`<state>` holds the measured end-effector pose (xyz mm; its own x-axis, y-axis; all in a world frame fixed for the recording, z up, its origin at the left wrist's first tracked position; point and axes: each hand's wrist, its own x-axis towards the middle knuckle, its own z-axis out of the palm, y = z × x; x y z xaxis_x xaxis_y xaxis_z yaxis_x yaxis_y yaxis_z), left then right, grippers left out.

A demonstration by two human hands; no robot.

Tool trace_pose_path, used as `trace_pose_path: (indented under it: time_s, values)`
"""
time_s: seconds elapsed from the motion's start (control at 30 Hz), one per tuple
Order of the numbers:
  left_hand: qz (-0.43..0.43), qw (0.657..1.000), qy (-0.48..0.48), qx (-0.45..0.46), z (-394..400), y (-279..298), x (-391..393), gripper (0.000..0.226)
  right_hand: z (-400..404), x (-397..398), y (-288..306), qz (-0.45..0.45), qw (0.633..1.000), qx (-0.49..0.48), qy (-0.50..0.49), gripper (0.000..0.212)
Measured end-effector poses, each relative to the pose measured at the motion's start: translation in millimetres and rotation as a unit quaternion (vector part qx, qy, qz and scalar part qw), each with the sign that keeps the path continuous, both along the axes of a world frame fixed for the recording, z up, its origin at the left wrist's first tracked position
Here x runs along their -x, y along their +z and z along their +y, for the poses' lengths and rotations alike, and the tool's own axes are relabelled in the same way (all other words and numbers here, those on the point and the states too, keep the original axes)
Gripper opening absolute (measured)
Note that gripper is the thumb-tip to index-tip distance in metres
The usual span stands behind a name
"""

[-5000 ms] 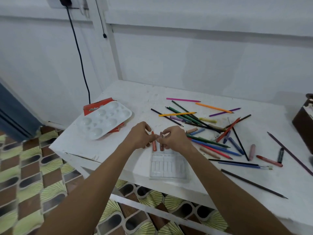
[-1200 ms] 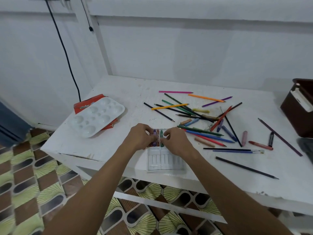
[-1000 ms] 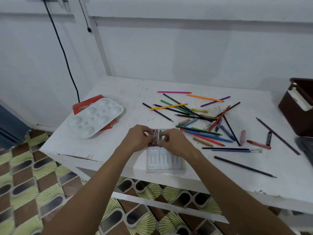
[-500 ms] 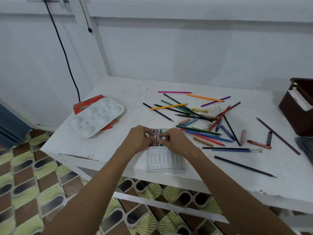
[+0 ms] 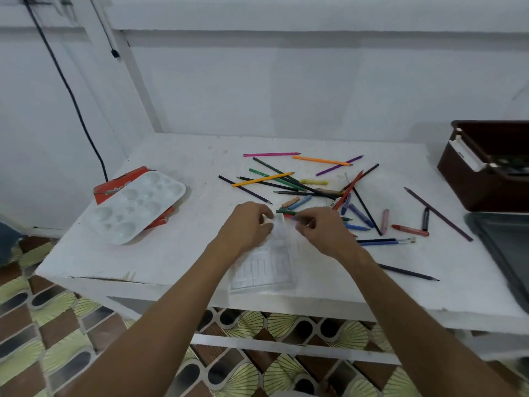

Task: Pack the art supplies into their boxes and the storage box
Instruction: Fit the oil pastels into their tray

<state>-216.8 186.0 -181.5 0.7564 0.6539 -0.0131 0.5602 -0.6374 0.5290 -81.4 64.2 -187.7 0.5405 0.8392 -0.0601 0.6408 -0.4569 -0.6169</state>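
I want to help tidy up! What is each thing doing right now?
Clear crayon tray: on the table edge, far end under the hands.
Left hand: fingers curled at the tray top.
Right hand: pinching something small; blurred.
Pencils: loose, scattered.
Paint palette: empty, lying on a red box.
Brown storage box: open.
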Motion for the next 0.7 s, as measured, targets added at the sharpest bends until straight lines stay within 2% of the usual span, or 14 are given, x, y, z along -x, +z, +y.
trace_pose_path:
  time_s: [0.1, 0.23, 0.4, 0.5, 0.57, 0.7]
  values:
    - [0.023, 0.997, -0.066, -0.018, -11.6, -3.8, -25.9, 0.029, -25.5, -26.1, 4.4, -0.011, 0.999, 0.006, -0.040, 0.029]
    - [0.047, 0.994, -0.094, -0.036, -18.5, -7.9, -51.6, 0.028, -48.7, -54.8, 2.9, -0.052, 0.995, 0.011, -0.088, 0.025]
    - [0.033, 0.998, -0.031, -0.047, -6.8, -5.3, -68.6, 0.024, -59.2, -77.2, -7.6, -0.056, 0.989, 0.037, -0.135, 0.027]
    - [0.053, 0.998, -0.003, -0.041, 7.7, -2.6, -81.0, 0.025, -63.1, -77.6, -7.5, -0.057, 0.991, 0.025, -0.116, 0.022]
    - [0.100, 0.994, -0.015, -0.030, 13.5, 0.5, -88.6, 0.026, -62.5, -67.1, -3.6, -0.043, 0.997, 0.028, -0.060, 0.019]
    - [0.165, 0.985, -0.034, -0.022, 19.8, -1.5, -96.0, 0.030, -52.8, -49.4, -6.1, -0.030, 0.998, 0.058, 0.002, 0.027]
